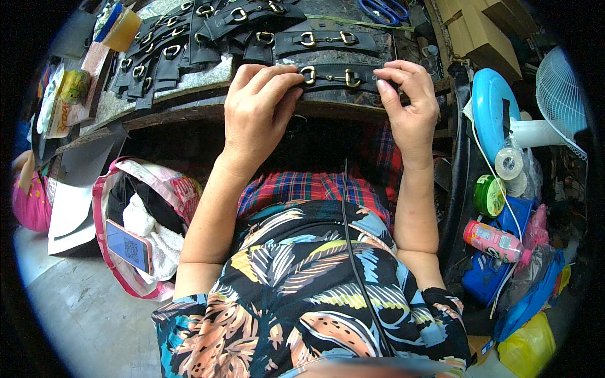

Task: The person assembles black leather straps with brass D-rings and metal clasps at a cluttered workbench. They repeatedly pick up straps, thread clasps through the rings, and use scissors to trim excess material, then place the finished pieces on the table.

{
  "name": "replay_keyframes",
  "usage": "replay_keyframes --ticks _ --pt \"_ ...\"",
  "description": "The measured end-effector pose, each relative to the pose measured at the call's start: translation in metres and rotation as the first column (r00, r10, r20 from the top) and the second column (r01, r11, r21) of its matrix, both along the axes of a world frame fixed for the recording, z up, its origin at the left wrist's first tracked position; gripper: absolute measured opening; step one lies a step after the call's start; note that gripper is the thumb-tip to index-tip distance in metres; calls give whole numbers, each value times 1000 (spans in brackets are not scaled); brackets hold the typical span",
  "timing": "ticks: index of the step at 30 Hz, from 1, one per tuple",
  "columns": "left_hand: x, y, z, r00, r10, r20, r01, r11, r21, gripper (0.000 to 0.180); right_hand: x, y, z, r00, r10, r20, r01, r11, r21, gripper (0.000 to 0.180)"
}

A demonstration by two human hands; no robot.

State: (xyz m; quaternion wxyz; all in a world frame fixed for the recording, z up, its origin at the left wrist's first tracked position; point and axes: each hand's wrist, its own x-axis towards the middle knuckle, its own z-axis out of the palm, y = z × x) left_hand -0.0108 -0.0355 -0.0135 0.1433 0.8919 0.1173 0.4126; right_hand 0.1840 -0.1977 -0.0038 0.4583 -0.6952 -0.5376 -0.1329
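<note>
At the table's near edge lies a black leather strap [346, 68] with a gold-coloured D-shaped ring at each side and a metal bar linking them. My left hand [261, 113] pinches its left end between thumb and fingers. The right end is between the thumb and forefinger of my right hand [411, 101], the other fingers curled. Just beyond it, a matching strap [362, 43] rests flat. More such straps [169, 60] are heaped across the far left of the table, several with gold-coloured rings.
Blue-handled scissors [394, 11] lie at the back. Cardboard boxes [485, 34] stand far right, above a blue and white fan [495, 104]. A pink bottle [491, 240] sits among bags at right. Left of my lap, an open bag [99, 220] holds cloth and a phone [128, 246].
</note>
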Motion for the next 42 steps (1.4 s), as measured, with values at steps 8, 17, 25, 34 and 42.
replay_keyframes --ticks 8,17,25,34,42 --pt "0 0 1 1000 -5 12 5 1000 13 24 -2 3 -2 991 -35 129 41 998 -40 20" --pt "-12 -2 9 996 51 72 -54 998 33 27 -9 -1 4 989 -54 138 61 997 -53 20" --pt "-16 -6 3 998 58 38 -61 994 88 21 -8 3 1 985 -9 170 21 997 -69 20" --pt "-16 -8 1 996 91 -11 -90 993 81 24 -6 2 -6 986 -19 164 36 994 -101 16" --pt "-13 -6 3 996 81 -35 -78 994 71 23 -4 1 -5 997 1 71 4 998 -64 18"
